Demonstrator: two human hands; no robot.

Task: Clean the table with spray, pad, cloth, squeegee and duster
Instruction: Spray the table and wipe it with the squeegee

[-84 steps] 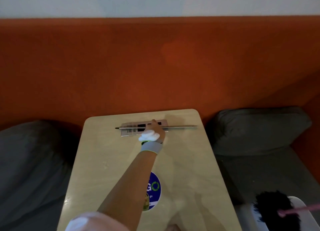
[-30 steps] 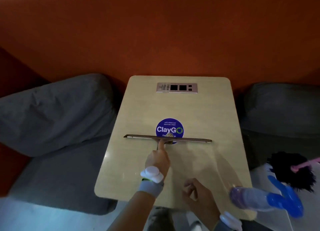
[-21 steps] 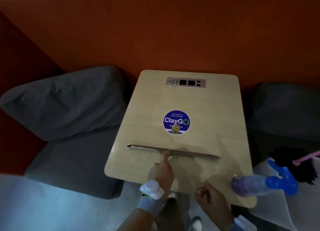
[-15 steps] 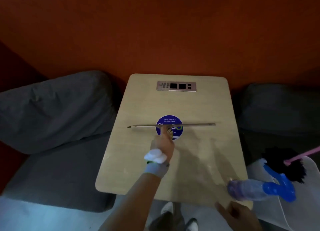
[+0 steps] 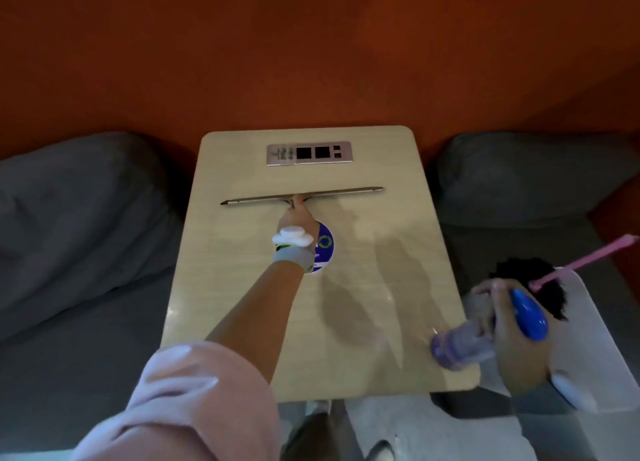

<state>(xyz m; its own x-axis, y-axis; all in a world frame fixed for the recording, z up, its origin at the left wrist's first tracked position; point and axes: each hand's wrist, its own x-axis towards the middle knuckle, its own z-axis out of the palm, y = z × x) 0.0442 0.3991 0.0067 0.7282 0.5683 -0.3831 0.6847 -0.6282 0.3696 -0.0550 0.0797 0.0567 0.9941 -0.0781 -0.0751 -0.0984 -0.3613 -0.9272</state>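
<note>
A light wooden table (image 5: pixel 242 287) stands against an orange wall. My left hand (image 5: pixel 298 218) grips the handle of a long squeegee (image 5: pixel 346 193), whose blade lies across the far half of the table, just short of a metal socket panel (image 5: pixel 309 153). My right hand (image 5: pixel 512 325) holds a clear spray bottle (image 5: pixel 457 348) with a blue trigger head (image 5: pixel 530 317) at the table's near right corner. A black duster (image 5: pixel 554 294) with a pink handle (image 5: pixel 588 263) lies to the right, off the table.
Grey cushions sit on the left (image 5: pixel 79 211) and right (image 5: pixel 526 176) of the table. A blue round sticker (image 5: pixel 323 249) is partly under my left wrist. A white tray or seat (image 5: pixel 588 356) at the right carries the duster.
The squeegee was pulled from the far edge toward the near edge, then pushed back toward the far side. My right hand reached for the spray bottle and now holds it.
</note>
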